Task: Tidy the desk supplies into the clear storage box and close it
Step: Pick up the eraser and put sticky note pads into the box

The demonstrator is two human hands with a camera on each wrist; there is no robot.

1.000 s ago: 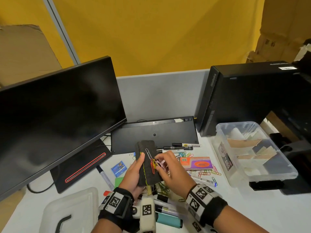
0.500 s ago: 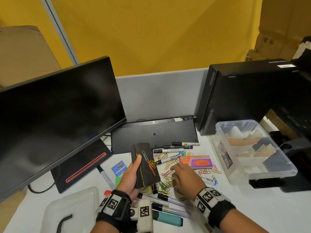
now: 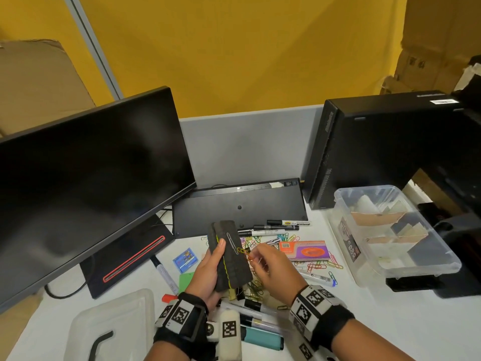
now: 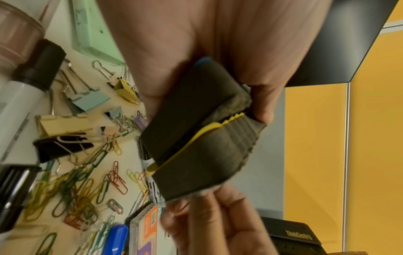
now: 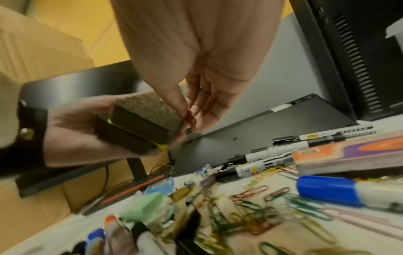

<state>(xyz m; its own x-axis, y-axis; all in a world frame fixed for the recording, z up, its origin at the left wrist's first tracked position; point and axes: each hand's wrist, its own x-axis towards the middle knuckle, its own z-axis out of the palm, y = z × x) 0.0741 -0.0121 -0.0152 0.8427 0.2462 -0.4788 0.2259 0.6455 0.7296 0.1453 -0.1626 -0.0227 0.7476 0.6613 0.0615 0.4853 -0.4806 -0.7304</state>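
My left hand [image 3: 208, 269] grips a black felt eraser [image 3: 233, 259] with a yellow seam above the desk, thumb on its top face. A silver and a yellow paper clip cling to that face. My right hand [image 3: 253, 256] pinches an orange paper clip [image 3: 249, 258] at the eraser's right edge. The right wrist view shows thumb and fingertips [image 5: 185, 110] closed on this clip beside the eraser [image 5: 139, 126]. In the left wrist view the eraser [image 4: 196, 129] fills my palm. The clear storage box [image 3: 421, 269] stands open at the right, with cardboard dividers inside.
Loose paper clips [image 3: 320, 264], markers [image 3: 273, 227], binder clips [image 4: 65, 124], an orange and purple box [image 3: 304, 250] and a teal highlighter [image 3: 263, 340] litter the desk. The clear lid [image 3: 109, 327] lies front left. A monitor [image 3: 86, 183], keyboard [image 3: 239, 204] and computer tower [image 3: 377, 147] stand behind.
My right hand dropped to the paper clip pile on the desk, then rose back to the eraser with a clip pinched. The left hand kept holding the eraser.
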